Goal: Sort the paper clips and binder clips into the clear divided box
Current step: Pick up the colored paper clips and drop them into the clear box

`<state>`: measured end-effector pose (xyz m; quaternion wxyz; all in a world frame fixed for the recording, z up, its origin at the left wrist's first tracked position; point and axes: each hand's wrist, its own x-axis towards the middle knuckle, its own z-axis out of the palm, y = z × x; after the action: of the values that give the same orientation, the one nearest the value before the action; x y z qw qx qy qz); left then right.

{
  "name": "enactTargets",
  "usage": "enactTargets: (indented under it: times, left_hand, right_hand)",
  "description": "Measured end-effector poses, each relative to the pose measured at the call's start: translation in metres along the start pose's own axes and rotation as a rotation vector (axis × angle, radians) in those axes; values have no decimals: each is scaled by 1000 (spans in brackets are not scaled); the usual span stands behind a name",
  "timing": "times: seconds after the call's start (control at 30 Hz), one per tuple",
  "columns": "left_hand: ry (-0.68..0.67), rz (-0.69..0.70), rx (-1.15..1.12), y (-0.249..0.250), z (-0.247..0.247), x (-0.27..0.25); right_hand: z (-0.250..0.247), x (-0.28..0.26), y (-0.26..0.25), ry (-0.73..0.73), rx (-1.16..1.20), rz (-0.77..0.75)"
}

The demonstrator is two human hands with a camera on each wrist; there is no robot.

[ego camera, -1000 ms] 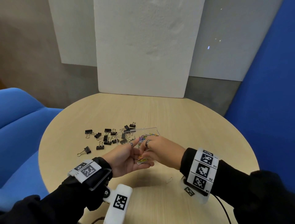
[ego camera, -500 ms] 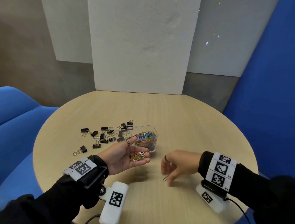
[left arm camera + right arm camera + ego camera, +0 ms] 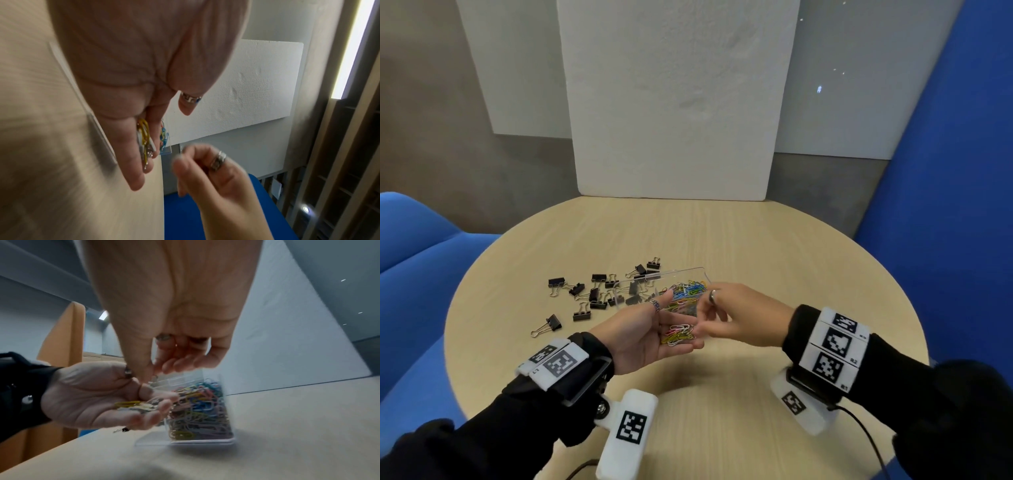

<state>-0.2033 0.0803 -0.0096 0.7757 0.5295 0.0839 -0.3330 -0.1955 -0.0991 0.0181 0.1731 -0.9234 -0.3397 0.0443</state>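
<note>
My left hand (image 3: 643, 337) is held palm up just in front of the clear divided box (image 3: 675, 272), and a small heap of coloured paper clips (image 3: 678, 336) lies on its fingers. My right hand (image 3: 736, 315) reaches over those fingertips, thumb and forefinger pinched on what looks like a small silver paper clip (image 3: 154, 378). The box's right compartment is full of coloured paper clips (image 3: 688, 291). Black binder clips (image 3: 585, 294) lie scattered on the table left of the box. Dark shapes show through its left compartment; I cannot tell whether they are inside.
The round wooden table (image 3: 756, 246) has bare surface to the right and front. A white foam board (image 3: 674, 102) leans at its far edge. A blue seat (image 3: 407, 260) is on the left and a blue panel (image 3: 945, 171) on the right.
My right hand went down to the table front, picked up the lone silver paper clip, and has come back up to my left fingertips. The left hand stayed palm up with its clips.
</note>
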Motion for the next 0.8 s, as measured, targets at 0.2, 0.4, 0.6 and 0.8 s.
enactTargets:
  times: [0.2,0.4,0.6,0.8]
  left_hand:
    - [-35,13,-74,5,5,-1]
    - [-17,73,-93,18,4,-6]
    - [-30,117,-124,50,8,-1]
    - [34,118,-91,59,9,13]
  right_hand:
    - [6,20,-10,158,74,4]
    - [-8,24,13,303,172,162]
    - [-8,29,32,117,233,228]
    - [-11,29,48,41,318,234]
